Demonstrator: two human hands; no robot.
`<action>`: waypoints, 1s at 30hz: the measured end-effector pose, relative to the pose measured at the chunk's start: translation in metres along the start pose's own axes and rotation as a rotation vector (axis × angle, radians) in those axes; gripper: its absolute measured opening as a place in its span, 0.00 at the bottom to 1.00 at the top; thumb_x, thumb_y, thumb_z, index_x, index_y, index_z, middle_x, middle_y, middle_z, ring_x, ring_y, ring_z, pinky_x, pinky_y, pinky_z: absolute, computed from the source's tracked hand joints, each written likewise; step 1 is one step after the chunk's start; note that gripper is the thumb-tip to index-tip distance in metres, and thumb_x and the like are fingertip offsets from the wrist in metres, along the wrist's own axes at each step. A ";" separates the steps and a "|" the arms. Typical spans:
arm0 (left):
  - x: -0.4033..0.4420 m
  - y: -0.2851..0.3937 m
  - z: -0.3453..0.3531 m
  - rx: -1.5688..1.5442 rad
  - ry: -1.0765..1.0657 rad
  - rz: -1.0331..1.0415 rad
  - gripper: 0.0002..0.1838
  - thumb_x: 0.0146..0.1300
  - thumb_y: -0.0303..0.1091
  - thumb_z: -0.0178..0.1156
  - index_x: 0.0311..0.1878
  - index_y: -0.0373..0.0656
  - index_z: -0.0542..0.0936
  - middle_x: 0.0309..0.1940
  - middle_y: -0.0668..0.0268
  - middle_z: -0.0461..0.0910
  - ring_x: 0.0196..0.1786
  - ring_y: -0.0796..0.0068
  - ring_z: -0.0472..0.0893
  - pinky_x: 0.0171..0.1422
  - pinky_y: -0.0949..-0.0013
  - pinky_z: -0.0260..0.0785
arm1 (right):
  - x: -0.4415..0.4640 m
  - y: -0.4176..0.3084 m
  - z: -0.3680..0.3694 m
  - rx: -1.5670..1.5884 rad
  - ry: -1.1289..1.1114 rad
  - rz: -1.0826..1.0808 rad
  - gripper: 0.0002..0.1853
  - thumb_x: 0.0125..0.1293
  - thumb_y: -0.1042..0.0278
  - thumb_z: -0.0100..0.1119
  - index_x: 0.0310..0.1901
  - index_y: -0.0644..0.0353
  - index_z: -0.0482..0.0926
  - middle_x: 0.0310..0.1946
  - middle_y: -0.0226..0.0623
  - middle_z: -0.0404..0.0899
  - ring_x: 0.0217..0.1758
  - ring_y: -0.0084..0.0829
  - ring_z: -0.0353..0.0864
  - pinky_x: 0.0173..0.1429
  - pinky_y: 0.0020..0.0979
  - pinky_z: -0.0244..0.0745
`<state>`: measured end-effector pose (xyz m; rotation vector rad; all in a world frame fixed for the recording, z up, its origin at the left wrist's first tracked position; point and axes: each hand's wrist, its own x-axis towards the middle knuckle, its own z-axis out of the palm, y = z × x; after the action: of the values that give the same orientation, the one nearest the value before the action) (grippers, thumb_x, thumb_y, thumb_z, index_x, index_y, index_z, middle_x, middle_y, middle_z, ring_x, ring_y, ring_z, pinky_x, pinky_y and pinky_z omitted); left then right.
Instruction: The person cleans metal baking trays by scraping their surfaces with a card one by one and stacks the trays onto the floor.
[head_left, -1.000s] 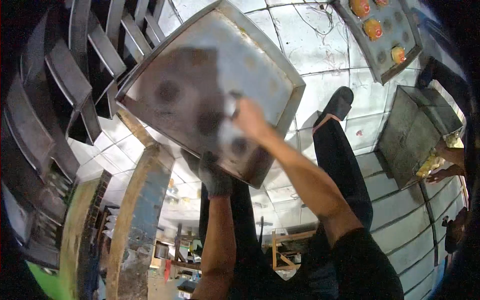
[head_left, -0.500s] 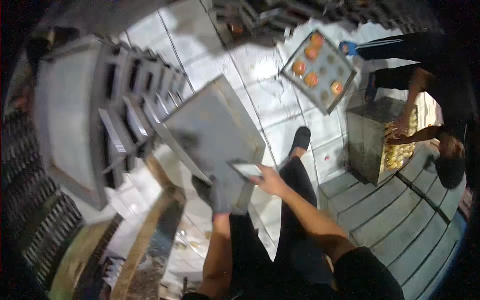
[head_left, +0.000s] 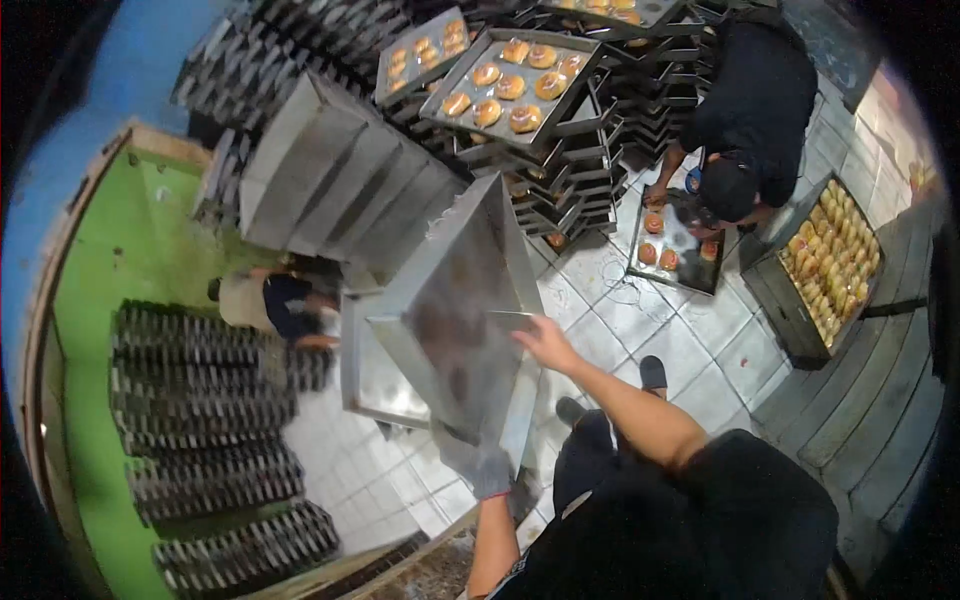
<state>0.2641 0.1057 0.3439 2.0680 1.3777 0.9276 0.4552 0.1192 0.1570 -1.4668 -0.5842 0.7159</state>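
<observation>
A metal baking tray (head_left: 455, 345) is tilted up in front of me, its inner face darkened and blurred by motion. My left hand (head_left: 478, 468), in a grey glove, is closed on the tray's near lower edge; the glove partly blends with the metal. My bare right hand (head_left: 549, 345) grips a flat scraper (head_left: 510, 320), its blade over the inside of the tray. Whether the blade touches the metal I cannot tell. Just behind the tray, another shiny tray (head_left: 385, 385) lies lower down.
Trays of buns (head_left: 510, 85) top crisscrossed tray stacks at the back. A co-worker (head_left: 750, 120) bends over a floor tray of buns (head_left: 680, 245), beside a metal box of buns (head_left: 825, 260). Another person (head_left: 280, 305) is at left, near piled trays (head_left: 205, 390).
My view has swung up and left, bringing in the green wall and bun trays. The tray in my left hand is tilted more steeply. The scraper stays in my right hand.
</observation>
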 end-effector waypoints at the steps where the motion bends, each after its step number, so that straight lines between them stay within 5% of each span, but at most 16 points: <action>1: -0.005 0.008 0.000 0.057 0.042 0.044 0.41 0.49 0.27 0.68 0.69 0.28 0.70 0.60 0.43 0.78 0.65 0.44 0.77 0.72 0.53 0.68 | 0.006 -0.029 0.011 0.011 0.098 -0.097 0.22 0.67 0.71 0.64 0.61 0.65 0.80 0.48 0.54 0.87 0.53 0.47 0.86 0.61 0.40 0.77; 3: -0.004 0.019 -0.006 0.046 0.045 0.088 0.41 0.47 0.28 0.68 0.69 0.29 0.71 0.61 0.43 0.78 0.65 0.44 0.78 0.72 0.52 0.68 | 0.018 -0.052 0.027 0.033 0.210 -0.191 0.22 0.66 0.73 0.62 0.61 0.65 0.80 0.47 0.54 0.87 0.54 0.46 0.86 0.61 0.39 0.77; 5: 0.001 0.024 -0.018 0.039 0.058 0.109 0.42 0.45 0.29 0.68 0.69 0.30 0.71 0.61 0.43 0.78 0.64 0.44 0.78 0.72 0.52 0.68 | 0.037 -0.061 0.039 0.182 -0.080 -0.214 0.23 0.64 0.76 0.58 0.61 0.68 0.79 0.47 0.55 0.86 0.53 0.45 0.86 0.62 0.37 0.77; 8: 0.012 0.012 -0.042 0.026 0.112 0.067 0.42 0.40 0.27 0.60 0.67 0.28 0.70 0.58 0.45 0.77 0.61 0.48 0.78 0.73 0.57 0.66 | 0.033 -0.086 0.062 0.152 -0.113 -0.079 0.22 0.61 0.79 0.59 0.59 0.68 0.79 0.46 0.55 0.86 0.52 0.44 0.87 0.62 0.37 0.77; 12: 0.030 -0.045 -0.071 0.003 0.185 0.012 0.41 0.47 0.26 0.65 0.70 0.29 0.70 0.65 0.42 0.75 0.69 0.45 0.75 0.76 0.51 0.64 | 0.013 -0.111 0.126 0.134 0.110 -0.176 0.20 0.58 0.81 0.61 0.54 0.64 0.81 0.47 0.52 0.85 0.54 0.43 0.86 0.61 0.39 0.76; 15: 0.044 -0.105 -0.097 -0.007 0.399 -0.032 0.37 0.52 0.25 0.61 0.69 0.30 0.70 0.64 0.45 0.76 0.68 0.49 0.75 0.72 0.53 0.69 | 0.002 -0.139 0.165 -0.032 -0.193 -0.290 0.19 0.58 0.87 0.58 0.51 0.63 0.83 0.45 0.45 0.84 0.52 0.47 0.85 0.59 0.37 0.77; 17: 0.063 -0.139 -0.128 -0.795 0.344 -0.375 0.45 0.54 0.19 0.54 0.80 0.32 0.58 0.66 0.49 0.73 0.61 0.55 0.78 0.68 0.61 0.73 | 0.002 -0.146 0.185 -0.064 -0.367 -0.387 0.16 0.59 0.87 0.59 0.49 0.65 0.84 0.45 0.45 0.85 0.51 0.45 0.85 0.58 0.37 0.77; 18: 0.071 -0.150 -0.142 -0.817 0.388 -0.396 0.45 0.54 0.19 0.54 0.80 0.32 0.58 0.66 0.49 0.73 0.61 0.55 0.78 0.68 0.61 0.73 | 0.003 -0.148 0.192 -0.082 -0.444 -0.477 0.15 0.60 0.87 0.60 0.48 0.65 0.85 0.45 0.45 0.85 0.51 0.44 0.85 0.57 0.37 0.77; 21: 0.098 -0.185 -0.162 -1.355 0.602 -0.692 0.25 0.53 0.22 0.50 0.58 0.38 0.72 0.49 0.54 0.76 0.52 0.54 0.82 0.54 0.49 0.83 | 0.005 -0.158 0.195 -0.102 -0.257 -0.458 0.15 0.62 0.88 0.67 0.48 0.62 0.87 0.44 0.40 0.86 0.49 0.35 0.86 0.55 0.31 0.79; 24: 0.120 -0.322 -0.130 -1.489 0.525 -0.728 0.20 0.54 0.27 0.51 0.52 0.38 0.73 0.48 0.53 0.78 0.50 0.53 0.83 0.55 0.49 0.83 | 0.024 -0.142 0.165 -0.124 -0.040 -0.453 0.08 0.66 0.82 0.68 0.46 0.64 0.84 0.39 0.36 0.85 0.43 0.27 0.82 0.52 0.28 0.76; 25: 0.145 -0.317 -0.126 -1.467 0.466 -0.735 0.15 0.54 0.30 0.53 0.46 0.38 0.73 0.47 0.53 0.78 0.52 0.53 0.82 0.58 0.48 0.81 | 0.025 -0.143 0.151 -0.127 -0.006 -0.395 0.07 0.68 0.79 0.68 0.46 0.64 0.83 0.38 0.33 0.83 0.43 0.23 0.80 0.51 0.26 0.75; 30: 0.218 -0.413 -0.053 -1.535 0.373 -1.045 0.17 0.54 0.32 0.55 0.47 0.39 0.74 0.52 0.53 0.79 0.58 0.49 0.79 0.68 0.40 0.71 | 0.000 -0.142 0.112 -0.322 0.155 -0.224 0.11 0.74 0.65 0.68 0.46 0.66 0.82 0.37 0.29 0.82 0.42 0.21 0.77 0.50 0.26 0.72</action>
<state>0.0339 0.4639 0.1448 0.0057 0.9954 1.2024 0.3834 0.1992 0.3023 -1.7022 -0.7545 0.3389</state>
